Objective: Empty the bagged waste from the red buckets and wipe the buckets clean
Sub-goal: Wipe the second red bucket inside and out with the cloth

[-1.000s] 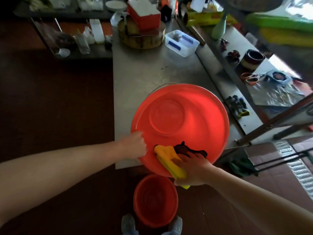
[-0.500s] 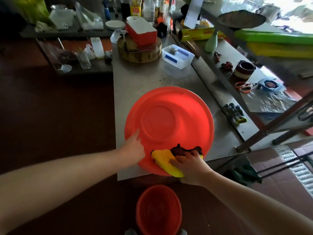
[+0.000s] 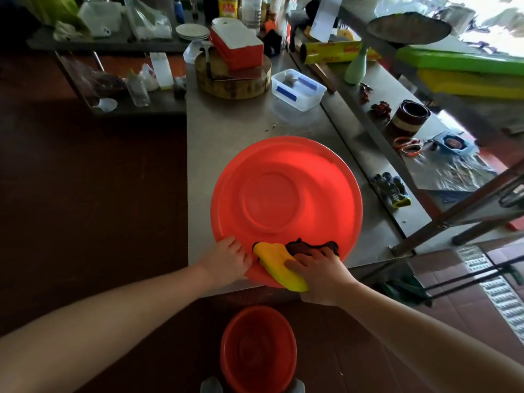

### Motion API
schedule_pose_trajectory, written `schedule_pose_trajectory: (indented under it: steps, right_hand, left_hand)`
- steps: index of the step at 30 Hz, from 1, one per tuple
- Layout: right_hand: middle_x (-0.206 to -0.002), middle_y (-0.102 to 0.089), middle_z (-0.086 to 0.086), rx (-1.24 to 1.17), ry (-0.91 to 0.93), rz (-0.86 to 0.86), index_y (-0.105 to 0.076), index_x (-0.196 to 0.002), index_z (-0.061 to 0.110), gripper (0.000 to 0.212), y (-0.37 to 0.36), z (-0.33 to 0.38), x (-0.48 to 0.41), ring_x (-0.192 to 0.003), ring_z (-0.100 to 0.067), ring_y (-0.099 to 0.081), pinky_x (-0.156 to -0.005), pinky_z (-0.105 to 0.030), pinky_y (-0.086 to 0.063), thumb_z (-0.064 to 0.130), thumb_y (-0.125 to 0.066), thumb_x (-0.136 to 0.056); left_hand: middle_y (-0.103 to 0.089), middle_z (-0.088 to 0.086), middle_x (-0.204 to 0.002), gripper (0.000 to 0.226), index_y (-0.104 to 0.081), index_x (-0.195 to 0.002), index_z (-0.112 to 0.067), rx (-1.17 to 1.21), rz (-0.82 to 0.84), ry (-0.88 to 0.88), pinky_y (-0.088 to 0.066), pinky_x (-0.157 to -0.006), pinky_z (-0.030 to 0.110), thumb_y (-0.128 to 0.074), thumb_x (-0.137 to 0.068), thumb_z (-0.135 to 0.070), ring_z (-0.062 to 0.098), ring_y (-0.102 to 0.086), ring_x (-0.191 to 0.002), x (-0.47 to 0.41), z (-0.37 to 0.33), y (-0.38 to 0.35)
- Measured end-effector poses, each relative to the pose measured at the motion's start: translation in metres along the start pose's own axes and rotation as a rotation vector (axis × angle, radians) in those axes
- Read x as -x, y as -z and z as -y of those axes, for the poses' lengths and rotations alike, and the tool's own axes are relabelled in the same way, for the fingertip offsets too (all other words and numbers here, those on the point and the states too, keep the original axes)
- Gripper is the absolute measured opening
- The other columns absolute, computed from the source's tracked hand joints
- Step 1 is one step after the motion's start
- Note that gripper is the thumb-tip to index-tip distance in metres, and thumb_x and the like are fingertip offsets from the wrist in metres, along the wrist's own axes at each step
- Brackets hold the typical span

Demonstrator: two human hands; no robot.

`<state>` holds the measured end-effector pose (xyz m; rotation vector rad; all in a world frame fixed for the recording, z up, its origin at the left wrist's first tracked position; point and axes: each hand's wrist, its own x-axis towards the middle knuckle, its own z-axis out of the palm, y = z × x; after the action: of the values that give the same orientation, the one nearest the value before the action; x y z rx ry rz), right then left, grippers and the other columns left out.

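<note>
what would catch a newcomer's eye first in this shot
The big red bucket fills the middle of the steel table. At its near rim the right hand holds a yellow cloth against it while the left hand grips the edge beside it. A smaller red bucket stands on the floor below.

Daylight floods in from the upper right, where the window opening [image 3: 493, 21] is blown out to white and I lose all detail. The steel table [image 3: 226, 131] picks up a soft sheen from it, and the large red bucket [image 3: 286, 199] glows heavily saturated. The left side sinks into deep shadow over the floor [image 3: 85, 208], and the small red bucket [image 3: 258, 350] below sits dim. My wide lens splays the frame bars [image 3: 459, 207] outward at the right edge. The clutter at the far end looks soft and smeary, while the yellow cloth [image 3: 280, 268] reads crisp.
</note>
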<state>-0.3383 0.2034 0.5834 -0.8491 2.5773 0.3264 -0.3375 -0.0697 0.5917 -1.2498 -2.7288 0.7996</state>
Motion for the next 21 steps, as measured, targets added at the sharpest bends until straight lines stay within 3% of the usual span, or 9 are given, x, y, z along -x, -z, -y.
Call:
schedule_pose_trajectory:
  steps: [3,6,9,11,13,15,18,21]
  right_hand:
    - [-0.138,-0.052,0.005,0.002,0.004,-0.003,-0.033,-0.145,0.038,0.079,0.008,-0.002,-0.002,-0.124,-0.03,-0.052,-0.101,-0.048,-0.037,0.056,-0.059,-0.073]
    - [-0.139,-0.053,0.007,-0.037,0.012,-0.02,-0.033,-0.145,0.039,0.08,0.011,0.004,-0.006,-0.124,-0.03,-0.054,-0.1,-0.048,-0.038,0.058,-0.058,-0.072]
    - [-0.141,-0.051,0.007,-0.06,0.02,-0.019,-0.031,-0.146,0.04,0.081,0.007,0.01,-0.008,-0.125,-0.029,-0.053,-0.101,-0.048,-0.037,0.06,-0.057,-0.072]
    - [-0.144,-0.049,0.007,-0.082,0.023,-0.007,-0.03,-0.147,0.041,0.082,0.003,0.007,-0.009,-0.128,-0.029,-0.051,-0.102,-0.048,-0.035,0.062,-0.056,-0.072]
    - [-0.15,-0.044,0.008,-0.155,-0.005,0.044,-0.028,-0.15,0.043,0.085,0.003,-0.001,-0.012,-0.134,-0.026,-0.046,-0.104,-0.048,-0.032,0.071,-0.05,-0.073]
    - [-0.156,-0.037,0.008,-0.241,-0.07,0.151,-0.024,-0.152,0.045,0.091,0.001,-0.01,-0.019,-0.141,-0.025,-0.037,-0.107,-0.05,-0.029,0.086,-0.034,-0.072]
    - [-0.161,-0.028,0.008,-0.297,-0.159,0.269,-0.023,-0.153,0.046,0.099,-0.005,-0.006,-0.042,-0.149,-0.029,-0.024,-0.109,-0.059,-0.022,0.094,-0.012,-0.067]
    - [-0.16,-0.031,0.008,-0.409,-0.207,0.227,-0.033,-0.147,0.043,0.091,-0.016,0.008,-0.079,-0.15,-0.03,-0.024,-0.112,-0.063,-0.024,0.091,-0.018,-0.072]
  left_hand:
    - [-0.074,0.005,-0.093,0.027,-0.07,-0.099,-0.016,-0.039,0.027,-0.002,-0.051,-0.09,0.039,-0.043,-0.094,-0.018,0.027,-0.068,-0.085,-0.003,0.012,0.007]
    - [-0.069,0.017,-0.109,0.025,-0.061,-0.113,-0.005,-0.053,0.101,0.06,-0.041,-0.101,0.051,-0.043,-0.099,-0.013,0.037,-0.062,-0.102,-0.008,0.009,0.007]
    - [-0.066,0.018,-0.116,0.028,-0.057,-0.12,-0.005,0.038,0.153,0.084,-0.041,-0.099,0.048,-0.039,-0.1,-0.014,0.037,-0.06,-0.105,-0.014,0.003,0.009]
    - [-0.07,0.011,-0.109,0.027,-0.064,-0.115,-0.011,0.092,0.116,0.029,-0.047,-0.092,0.042,-0.044,-0.098,-0.018,0.032,-0.065,-0.098,-0.018,-0.005,0.01]
    - [-0.074,-0.001,-0.083,0.012,-0.073,-0.092,-0.023,0.067,0.092,-0.033,-0.053,-0.072,0.03,-0.063,-0.085,-0.026,0.02,-0.069,-0.072,-0.018,-0.012,0.012]
    - [-0.07,-0.005,-0.066,0.005,-0.073,-0.076,-0.024,0.069,0.12,-0.038,-0.051,-0.062,0.025,-0.073,-0.073,-0.028,0.015,-0.065,-0.057,-0.02,-0.019,0.012]
    - [-0.068,-0.007,-0.062,0.005,-0.073,-0.072,-0.025,0.012,0.105,-0.059,-0.049,-0.06,0.024,-0.074,-0.07,-0.029,0.012,-0.062,-0.054,-0.023,-0.019,0.012]
    - [-0.067,-0.007,-0.062,0.007,-0.073,-0.069,-0.024,-0.033,0.03,-0.1,-0.049,-0.059,0.025,-0.076,-0.068,-0.03,0.012,-0.061,-0.055,-0.025,-0.012,0.012]
